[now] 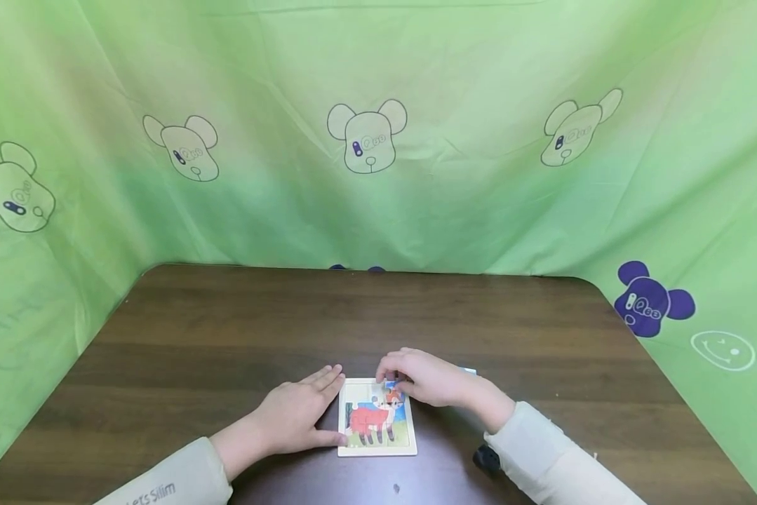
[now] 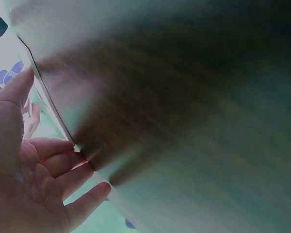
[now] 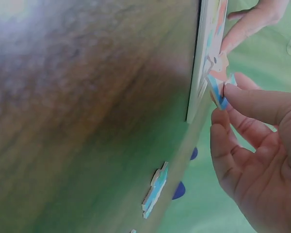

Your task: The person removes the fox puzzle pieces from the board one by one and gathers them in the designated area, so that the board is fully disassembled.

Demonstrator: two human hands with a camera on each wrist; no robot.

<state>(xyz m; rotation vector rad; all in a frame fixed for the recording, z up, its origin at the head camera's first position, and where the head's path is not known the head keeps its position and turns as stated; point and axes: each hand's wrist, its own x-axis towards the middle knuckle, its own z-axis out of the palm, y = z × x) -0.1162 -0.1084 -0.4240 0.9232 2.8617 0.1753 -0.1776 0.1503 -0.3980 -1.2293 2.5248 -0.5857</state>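
Head view, from the near edge outward: one pale grey cloth sleeve with dark lettering (image 1: 170, 477), on the left arm; one plain pale grey sleeve (image 1: 542, 449), on the right; one small black object (image 1: 487, 459), partly hidden by the latter, use not discernible. Next, one square, pale-rimmed picture-puzzle board (image 1: 378, 452), flat before the person, showing a red-bodied animal with dark legs on green ground; its upper left shows bare backing. Left hand (image 1: 296, 415): fingers extended, holding nothing, laid along the board's left side with the thumb at the lower corner, apparently as a brace. Right hand (image 1: 431, 379): over the board's upper right, thumb and fingers pinching one thin blue, white and orange puzzle piece (image 3: 217, 87), seen tilted in the right wrist view. Beyond the board, to the right, loose blue-and-green pieces (image 3: 156, 189) on the tabletop, number uncertain. Step in hand, as judged: fitting the upper part of the picture; the next move calls for levelling the pinched piece, matching its edges and pressing it flat. Farther: dark brown wood-grain table (image 1: 226, 308); last, green cloth backdrop (image 1: 277, 182) printed with round-eared animal heads.
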